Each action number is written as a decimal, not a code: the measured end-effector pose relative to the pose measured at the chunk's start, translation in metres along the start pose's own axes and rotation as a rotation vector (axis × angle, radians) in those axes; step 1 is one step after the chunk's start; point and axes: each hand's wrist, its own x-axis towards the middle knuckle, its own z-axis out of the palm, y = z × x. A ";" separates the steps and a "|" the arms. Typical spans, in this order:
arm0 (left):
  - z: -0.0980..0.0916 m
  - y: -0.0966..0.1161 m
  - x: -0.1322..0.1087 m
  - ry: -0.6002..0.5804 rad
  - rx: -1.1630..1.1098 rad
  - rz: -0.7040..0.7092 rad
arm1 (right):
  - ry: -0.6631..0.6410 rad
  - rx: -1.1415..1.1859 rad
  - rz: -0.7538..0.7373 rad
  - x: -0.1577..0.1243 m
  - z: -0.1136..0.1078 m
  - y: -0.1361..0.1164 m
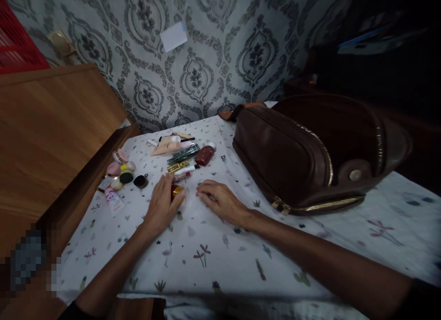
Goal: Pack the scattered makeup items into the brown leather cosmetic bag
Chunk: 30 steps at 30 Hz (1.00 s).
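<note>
Nearer the person than the left hand and right hand, the white printed cloth lies open to its edge. A big brown leather zip bag walls off the right. Scattered small cosmetic tubes and jars crowd the far left, hemmed by a wooden cabinet side and the patterned wall.

I can read no text from here: the labels on the cosmetics and the pink tube are blurred, and the white note shows no writing.

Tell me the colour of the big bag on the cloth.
Dark brown bag, with a gold zip; the head view shows it.
</note>
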 end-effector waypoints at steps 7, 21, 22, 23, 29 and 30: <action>0.001 0.032 -0.013 -0.146 -0.334 0.151 | 0.039 0.013 0.053 0.000 -0.005 -0.003; 0.018 0.029 0.010 -0.264 -0.372 0.227 | -0.020 0.075 0.078 0.002 -0.011 0.000; 0.021 0.030 0.009 -0.235 -0.328 0.238 | -0.015 0.082 0.076 0.003 -0.013 0.001; 0.023 0.032 0.008 -0.212 -0.283 0.251 | -0.014 0.084 0.075 0.003 -0.014 0.002; 0.032 0.032 0.002 -0.157 -0.166 0.262 | -0.103 0.022 0.054 0.005 -0.021 -0.001; 0.033 0.031 0.001 -0.158 -0.166 0.261 | -0.117 0.008 0.052 0.006 -0.022 -0.002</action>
